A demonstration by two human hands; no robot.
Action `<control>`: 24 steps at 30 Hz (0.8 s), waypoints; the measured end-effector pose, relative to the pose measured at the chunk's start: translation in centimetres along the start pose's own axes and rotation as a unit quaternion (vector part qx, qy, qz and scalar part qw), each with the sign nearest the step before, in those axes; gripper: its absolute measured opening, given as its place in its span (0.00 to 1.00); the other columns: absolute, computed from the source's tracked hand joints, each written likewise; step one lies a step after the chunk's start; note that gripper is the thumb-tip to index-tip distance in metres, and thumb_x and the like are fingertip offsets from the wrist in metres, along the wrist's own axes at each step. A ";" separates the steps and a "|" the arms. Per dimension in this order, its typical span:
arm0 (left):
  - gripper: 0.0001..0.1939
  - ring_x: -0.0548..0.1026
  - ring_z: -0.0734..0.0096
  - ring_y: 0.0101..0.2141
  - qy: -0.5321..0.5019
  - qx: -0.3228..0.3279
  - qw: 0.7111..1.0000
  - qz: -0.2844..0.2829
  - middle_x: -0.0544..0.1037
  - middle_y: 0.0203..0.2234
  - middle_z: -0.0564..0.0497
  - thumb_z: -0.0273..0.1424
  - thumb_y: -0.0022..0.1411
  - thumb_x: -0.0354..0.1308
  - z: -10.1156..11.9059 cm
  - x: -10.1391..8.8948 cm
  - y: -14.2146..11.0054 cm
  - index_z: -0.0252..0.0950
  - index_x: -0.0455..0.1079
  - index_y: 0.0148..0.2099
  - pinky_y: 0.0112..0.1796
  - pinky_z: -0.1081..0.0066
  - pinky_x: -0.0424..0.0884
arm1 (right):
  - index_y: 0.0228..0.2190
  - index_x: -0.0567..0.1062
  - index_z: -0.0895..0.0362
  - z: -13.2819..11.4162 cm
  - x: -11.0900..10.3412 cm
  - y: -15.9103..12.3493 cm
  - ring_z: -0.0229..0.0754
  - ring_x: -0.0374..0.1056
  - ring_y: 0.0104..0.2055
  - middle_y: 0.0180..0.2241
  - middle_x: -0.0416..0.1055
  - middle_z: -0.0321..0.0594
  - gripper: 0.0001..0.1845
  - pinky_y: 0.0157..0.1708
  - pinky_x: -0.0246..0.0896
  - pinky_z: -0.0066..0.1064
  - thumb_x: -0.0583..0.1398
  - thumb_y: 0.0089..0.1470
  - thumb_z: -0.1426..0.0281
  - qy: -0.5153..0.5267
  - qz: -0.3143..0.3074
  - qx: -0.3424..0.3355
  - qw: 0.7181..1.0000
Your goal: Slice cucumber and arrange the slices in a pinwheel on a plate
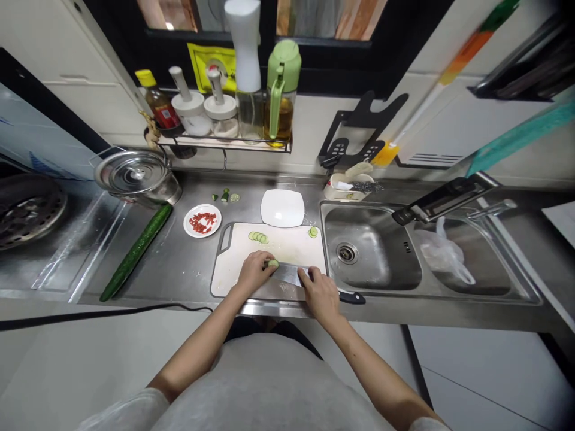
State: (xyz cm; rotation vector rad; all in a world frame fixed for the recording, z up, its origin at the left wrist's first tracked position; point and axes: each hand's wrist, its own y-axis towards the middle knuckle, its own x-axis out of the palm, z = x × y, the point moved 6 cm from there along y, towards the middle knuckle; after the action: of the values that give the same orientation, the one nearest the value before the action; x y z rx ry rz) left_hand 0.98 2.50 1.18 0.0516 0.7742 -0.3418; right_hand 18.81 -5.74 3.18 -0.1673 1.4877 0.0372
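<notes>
Head view: red label on the bottle (162, 108), text too small to read. L hand (255, 271), fingers curled, on cucumber pc (273, 263) over the cutting board (287, 239); R hand (320, 291) bent over knife (287, 273), exact grip & finger gap hidden. Steel counter (179, 263), sink (372, 245) on R w/ plastic bag (444, 254).

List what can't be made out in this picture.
All in the head view:
- Steel pot: contents hidden by its lid.
- Plastic bag: contents obscured by crumpled plastic.
- Cucumber piece: partly covered by the left hand.
- Red pieces: too small to identify.
- Stove burner: cut off by the left edge.
</notes>
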 end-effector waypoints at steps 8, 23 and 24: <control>0.04 0.73 0.73 0.30 -0.082 -0.230 0.963 0.112 0.77 0.27 0.54 0.33 0.56 0.59 -4.2 0.5 3.7 0.39 0.73 0.35 0.33 0.73 0.65 | 0.53 0.70 0.48 2.1 0.8 -1.2 0.39 0.64 0.35 0.46 0.67 0.44 0.23 0.35 0.51 0.31 0.55 0.56 0.74 0.017 -0.004 0.048 0.999; 0.06 0.72 0.63 0.38 0.107 -0.155 0.972 0.138 0.77 0.32 0.48 0.34 0.57 0.57 -4.5 0.8 7.3 0.38 0.74 0.31 0.40 0.66 0.63 | 0.53 0.71 0.48 3.4 0.9 -2.1 0.39 0.66 0.35 0.47 0.66 0.45 0.21 0.36 0.55 0.30 0.54 0.58 0.71 0.059 -0.029 0.103 0.993; 0.08 0.72 0.62 0.39 0.107 -0.154 0.972 0.143 0.77 0.33 0.47 0.35 0.58 0.57 -4.4 0.6 7.1 0.38 0.74 0.31 0.40 0.65 0.63 | 0.53 0.71 0.48 3.4 1.0 -2.0 0.39 0.65 0.35 0.47 0.66 0.45 0.22 0.36 0.55 0.30 0.54 0.58 0.71 0.066 -0.029 0.107 0.992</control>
State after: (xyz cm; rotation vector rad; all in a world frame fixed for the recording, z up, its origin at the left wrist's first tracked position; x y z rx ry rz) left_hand 0.69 9.76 -2.94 -0.0922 1.0123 0.0619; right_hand 22.47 -7.36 2.66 -0.0393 1.6069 -0.1835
